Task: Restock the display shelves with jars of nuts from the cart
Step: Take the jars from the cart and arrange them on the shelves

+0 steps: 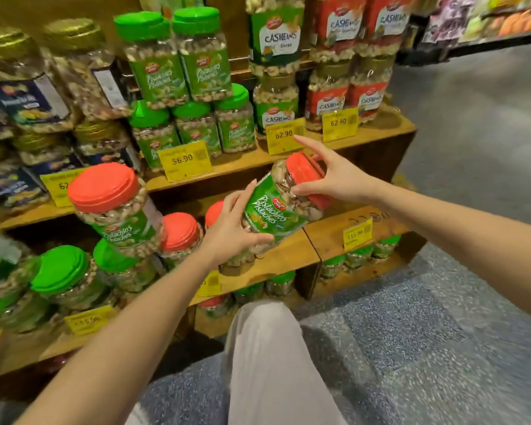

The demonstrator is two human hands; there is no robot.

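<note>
Held the pistachio jar (pixel 276 210) tilted in the air, just in front of the middle shelf (pixel 292 256), with its red lid (pixel 304 174) pointing up and to the right. Gripped its lower body with the left hand (pixel 230 231), thumb and fingers curled round the clear wall and green label. Clasped the lid end with the right hand (pixel 334 176), thumb under the neck, fingers arched over the lid, index finger stretched out straight above it. Touched the jar to no board, only to the two hands. Found more red-lidded jars (pixel 117 207) to the left, and green-lidded jars (pixel 60 271) lower left. Looked up past them to the upper shelf (pixel 242 164), stacked with green-lidded pistachio jars (pixel 196 56) and cashew jars (pixel 275 102), yellow price tags (pixel 284 134) along its edge. Crouched with a pale trouser leg (pixel 270 363) over the speckled grey floor (pixel 411 332).
</note>
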